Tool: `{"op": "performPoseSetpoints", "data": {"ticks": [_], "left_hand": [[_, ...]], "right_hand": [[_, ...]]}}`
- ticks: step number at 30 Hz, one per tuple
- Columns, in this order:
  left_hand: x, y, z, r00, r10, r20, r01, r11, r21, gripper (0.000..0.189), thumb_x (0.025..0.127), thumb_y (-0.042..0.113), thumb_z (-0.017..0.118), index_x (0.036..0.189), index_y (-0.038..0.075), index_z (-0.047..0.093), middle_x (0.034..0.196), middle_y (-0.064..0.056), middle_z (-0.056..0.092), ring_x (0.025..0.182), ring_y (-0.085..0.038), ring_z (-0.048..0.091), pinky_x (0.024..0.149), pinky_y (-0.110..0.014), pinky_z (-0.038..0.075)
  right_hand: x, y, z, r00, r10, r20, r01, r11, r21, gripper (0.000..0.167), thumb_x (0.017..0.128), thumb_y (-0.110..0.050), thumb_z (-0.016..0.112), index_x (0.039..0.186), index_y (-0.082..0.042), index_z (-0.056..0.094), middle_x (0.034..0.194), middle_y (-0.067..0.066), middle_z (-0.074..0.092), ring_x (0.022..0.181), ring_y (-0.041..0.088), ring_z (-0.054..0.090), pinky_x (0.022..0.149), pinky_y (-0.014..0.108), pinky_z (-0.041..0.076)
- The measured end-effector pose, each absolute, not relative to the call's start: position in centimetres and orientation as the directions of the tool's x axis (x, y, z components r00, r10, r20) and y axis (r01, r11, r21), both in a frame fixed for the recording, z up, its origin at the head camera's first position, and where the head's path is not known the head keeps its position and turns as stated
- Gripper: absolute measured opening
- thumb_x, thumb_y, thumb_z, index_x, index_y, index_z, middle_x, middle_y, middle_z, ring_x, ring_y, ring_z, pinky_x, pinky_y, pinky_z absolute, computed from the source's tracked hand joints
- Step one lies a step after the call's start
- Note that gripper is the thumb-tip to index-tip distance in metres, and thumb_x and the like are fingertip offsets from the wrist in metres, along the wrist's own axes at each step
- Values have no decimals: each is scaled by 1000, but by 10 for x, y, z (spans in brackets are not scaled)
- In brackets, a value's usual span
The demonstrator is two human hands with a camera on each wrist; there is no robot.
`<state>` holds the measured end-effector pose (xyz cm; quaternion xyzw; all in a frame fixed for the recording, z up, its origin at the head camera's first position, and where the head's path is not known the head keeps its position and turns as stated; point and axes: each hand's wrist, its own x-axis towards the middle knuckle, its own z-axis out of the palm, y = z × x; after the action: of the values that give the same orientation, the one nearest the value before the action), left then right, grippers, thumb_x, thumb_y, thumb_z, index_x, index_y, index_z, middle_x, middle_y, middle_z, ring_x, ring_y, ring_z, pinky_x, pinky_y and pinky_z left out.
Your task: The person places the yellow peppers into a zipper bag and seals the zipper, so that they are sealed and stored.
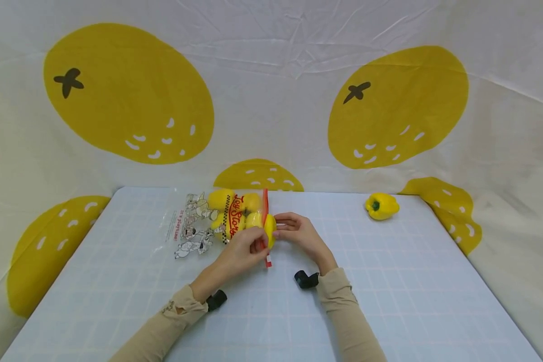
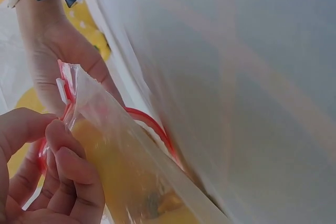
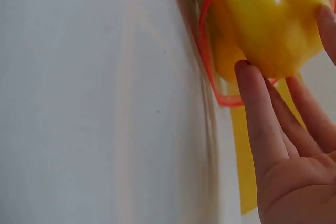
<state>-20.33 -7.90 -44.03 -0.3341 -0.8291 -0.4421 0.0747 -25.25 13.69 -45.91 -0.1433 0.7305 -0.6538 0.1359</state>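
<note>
A clear plastic zip bag [image 1: 175, 235] with "Toy Story" print lies toward the back of the table, holding several yellow things that look like toy peppers or fruit. Its red-edged mouth faces right. My left hand [image 1: 244, 247] pinches the near side of this mouth beside the white slider [image 2: 63, 91]. At the opening sits a yellow bell pepper [image 3: 275, 19], partly inside the red rim [image 3: 206, 40]. My right hand [image 1: 305, 236] touches the pepper's outer end with fairly straight fingers [image 3: 260, 114]. The bag film partly hides what lies deeper.
Another yellow bell pepper [image 1: 382, 206] rests at the back right of the pale checked table [image 1: 389, 301]. A white cloth with yellow fruit prints [image 1: 271, 90] hangs behind and at both sides. Each wrist carries a small black camera [image 1: 305, 279].
</note>
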Motion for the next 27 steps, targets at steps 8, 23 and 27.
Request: {"op": "performPoseSetpoints", "data": {"ticks": [8,23,27], "left_hand": [[-204,-79,-440,-767,485,419,615,373,694,21,81,-2,77,86,9,60,77,2,53,68,-11,49,59,-23,44],[-205,-80,-440,-766,497,409,609,353,711,18,81,-5,74,89,8,63,77,2,56,67,-11,51,59,-23,46],[-206,-79,-441,-761,501,411,614,356,705,19,81,-5,74,88,9,62,77,2,55,68,-11,51,60,-23,46]], "right_hand": [[-252,143,-459,-927,-374,10,-73,155,-985,39,89,-12,74,127,-7,67,124,16,66,104,24,68,92,36,52],[-249,130,-458,-900,-433,-51,-67,254,-965,46,90,-11,72,134,-5,61,128,13,65,109,28,65,87,36,53],[-248,126,-458,-907,-421,-32,-95,278,-956,43,90,-9,72,131,-1,62,125,15,66,107,30,65,87,36,53]]}}
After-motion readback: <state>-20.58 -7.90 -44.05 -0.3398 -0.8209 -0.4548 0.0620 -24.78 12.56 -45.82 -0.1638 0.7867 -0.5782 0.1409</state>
